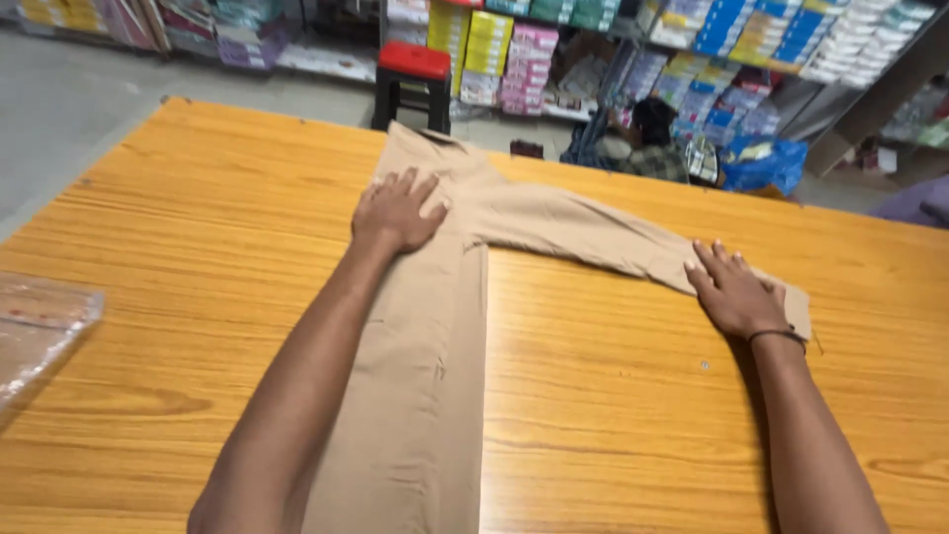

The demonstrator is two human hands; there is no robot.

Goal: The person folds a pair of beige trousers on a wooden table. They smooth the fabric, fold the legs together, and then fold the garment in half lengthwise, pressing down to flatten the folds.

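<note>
A beige long-sleeved shirt [435, 326] lies flat on an orange wooden table [633, 396], folded into a narrow strip with one sleeve [583, 229] stretched out to the right. My left hand [395, 210] presses palm down on the shirt's shoulder area near the collar, fingers spread. Palm down as well, my right hand [733, 287] rests on the cuff end of the sleeve. A dark band circles the right wrist.
A clear plastic bag [40, 326] lies at the table's left edge. Beyond the far edge stand a black stool with a red seat [413, 74], shelves of stacked coloured boxes [751, 40], and a blue bag [761, 163] on the floor.
</note>
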